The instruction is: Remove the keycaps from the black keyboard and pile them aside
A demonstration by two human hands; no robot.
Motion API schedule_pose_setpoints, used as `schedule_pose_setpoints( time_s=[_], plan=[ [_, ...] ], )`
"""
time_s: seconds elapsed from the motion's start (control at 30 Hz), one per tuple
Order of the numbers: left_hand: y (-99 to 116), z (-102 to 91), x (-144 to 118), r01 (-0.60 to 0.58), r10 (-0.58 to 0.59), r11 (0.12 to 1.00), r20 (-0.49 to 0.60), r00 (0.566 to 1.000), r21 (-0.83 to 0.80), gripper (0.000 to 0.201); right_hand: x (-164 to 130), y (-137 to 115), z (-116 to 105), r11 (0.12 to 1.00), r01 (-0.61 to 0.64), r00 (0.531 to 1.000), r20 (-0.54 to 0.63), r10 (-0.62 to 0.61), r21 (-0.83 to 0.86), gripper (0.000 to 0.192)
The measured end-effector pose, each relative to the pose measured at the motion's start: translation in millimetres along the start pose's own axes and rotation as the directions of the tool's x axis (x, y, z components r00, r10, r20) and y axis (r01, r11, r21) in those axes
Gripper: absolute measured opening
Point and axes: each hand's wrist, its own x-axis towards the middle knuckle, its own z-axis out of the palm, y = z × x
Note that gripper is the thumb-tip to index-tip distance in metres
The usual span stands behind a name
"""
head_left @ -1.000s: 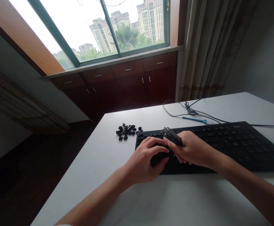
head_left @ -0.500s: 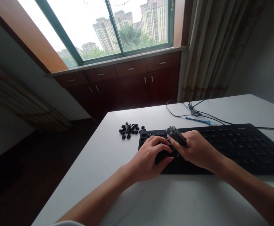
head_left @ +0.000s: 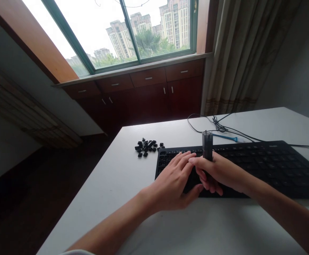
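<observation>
While right hand [head_left: 218, 171] grips ridged tool [head_left: 207, 145], flat black keyboard [head_left: 263, 161]

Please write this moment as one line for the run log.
left hand: flat on keyboard | right hand: holds dark tool upright | loose keycaps: table

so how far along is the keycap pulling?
Done: a small pile of keycaps lies on the table left of the keyboard. In hand: right hand grips a puller upright over the left-side keys; left hand rests flat there. Left: most keys look still seated.
</observation>
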Motion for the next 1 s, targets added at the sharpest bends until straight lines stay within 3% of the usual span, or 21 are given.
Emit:
schedule_pose_setpoints(
  time_s=[0.13,0.23,0.37,0.47,0.6,0.77,0.9,1.0],
  plan=[
    [1,3.5,5,-0.009,0.009,1.0,0.014,1.0,0.009,0.036,3,2,-2,0.995,-0.015,0.999,0.042,0.011,0.094,0.046],
    [4,5.5,11,-0.047,0.047,0.999,0.016,0.999,0.024,0.022,1,3,-2,0.998,0.006,0.997,0.076,-0.011,0.066,0.05],
    [6,7.5,15,-0.098,0.098,0.994,0.006,0.995,0.044,0.021,-6,2,-2,0.969,0.193,0.979,0.102,-0.179,-0.155,0.056],
    [4,10.8,14,-0.137,0.138,0.986,-0.007,0.99,0.092,0.022,-7,5,-2,0.957,0.262,0.956,0.17,-0.24,-0.127,0.048],
    [-2,19.6,12,-0.11,0.115,0.988,-0.037,0.993,0.109,0.024,1,14,5,0.937,0.328,0.943,0.102,-0.317,-0.12,0.049],
    [-10,34.1,13,-0.07,0.08,0.985,-0.057,0.995,0.161,0.027,11,26,19,0.903,0.356,0.914,-0.111,-0.391,-0.241,0.052],
    [-15,39.4,12,-0.064,0.074,0.98,-0.047,0.996,0.186,0.052,14,34,25,0.842,0.423,0.843,-0.194,-0.501,-0.336,0.053],
    [-15,37.2,12,-0.046,0.053,0.983,-0.036,0.998,0.179,0.067,14,38,25,0.833,0.428,0.824,-0.226,-0.519,-0.352,0.055]
  ],
)
